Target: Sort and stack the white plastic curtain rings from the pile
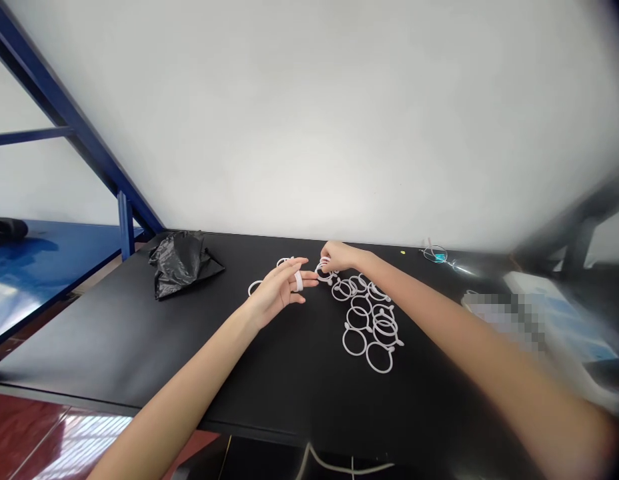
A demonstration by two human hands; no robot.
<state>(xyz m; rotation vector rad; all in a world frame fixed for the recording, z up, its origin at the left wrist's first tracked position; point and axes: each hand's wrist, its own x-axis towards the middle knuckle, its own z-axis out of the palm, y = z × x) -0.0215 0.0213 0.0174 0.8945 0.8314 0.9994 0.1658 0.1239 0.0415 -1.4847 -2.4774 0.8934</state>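
Observation:
My left hand [281,288] is over the middle of the black table, palm turned inward, with its fingers stretched out and apart. A white band [299,281] circles some of its fingers; whether it is one piece or several cannot be made out. Two white rings [254,288] show partly behind this hand. To its right, my right hand [338,254] pinches white curtain rings [323,272] between thumb and fingers, close to my left fingertips. Beneath my right forearm lies a loose cluster of several more curtain rings [358,318], round with small knobs, some overlapping.
A crumpled black plastic bag [182,263] lies on the black table [114,333] at the left. Clear plastic packaging [442,260] is at the back right, with a blurred white and blue pack [564,327] nearer. A blue metal frame [79,133] stands left, against the wall.

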